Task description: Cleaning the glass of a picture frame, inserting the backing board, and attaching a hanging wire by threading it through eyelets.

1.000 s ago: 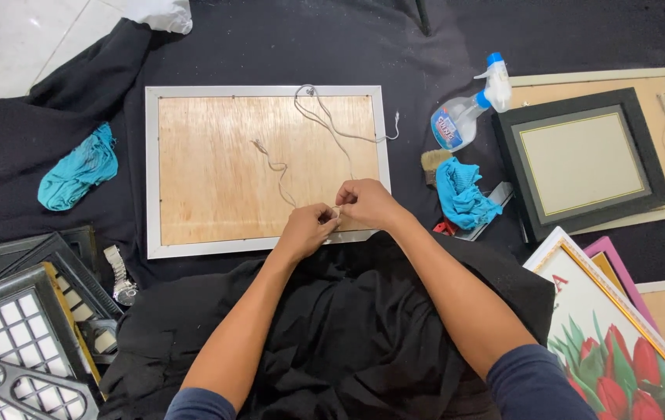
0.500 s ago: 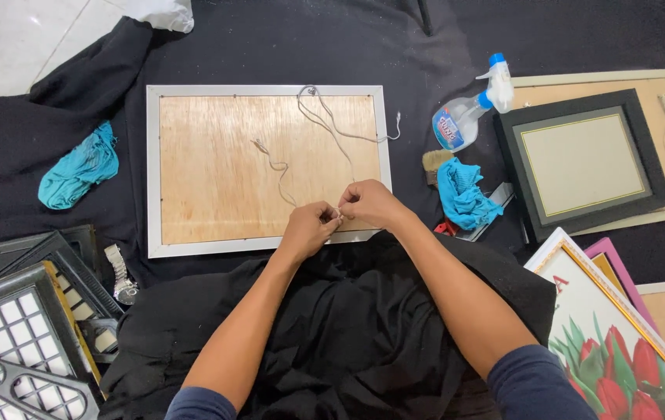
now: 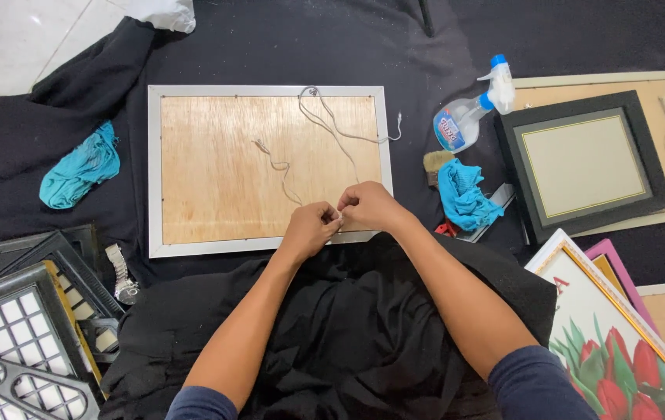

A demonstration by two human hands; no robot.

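A silver picture frame lies face down on black cloth, its plywood backing facing up. A thin pale cord loops across the backing from the top edge down to my hands. My left hand and my right hand meet at the frame's lower edge, fingertips pinched together on the cord's ends. The exact spot between the fingers is hidden.
To the right lie a spray bottle, a blue rag, a small brush and a black frame on a wooden board. A tulip picture sits lower right. On the left are another blue rag, a wristwatch and stacked frames.
Both hands stay pinched together at the frame's lower edge; only small finger movements on the cord show.
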